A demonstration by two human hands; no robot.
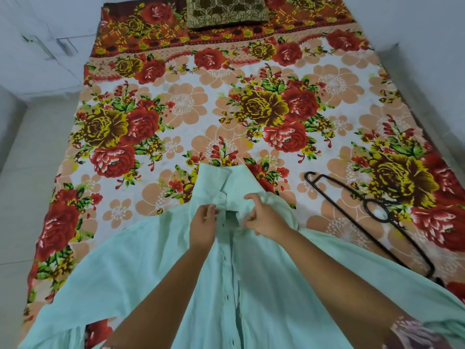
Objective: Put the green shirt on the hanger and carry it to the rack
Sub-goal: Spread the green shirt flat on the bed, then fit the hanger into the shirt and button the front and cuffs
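The pale green shirt lies spread on the flowered bed, collar pointing away from me and its button placket running down the middle. My left hand pinches the left front edge just below the collar. My right hand grips the right front edge beside it, bunching the cloth. A black hanger lies flat on the bedsheet to the right of the shirt, hook toward the far side, untouched by either hand.
The bed, under a floral sheet, fills most of the view. A dark patterned cushion sits at its far end. White floor runs along the left side and a pale wall along the right.
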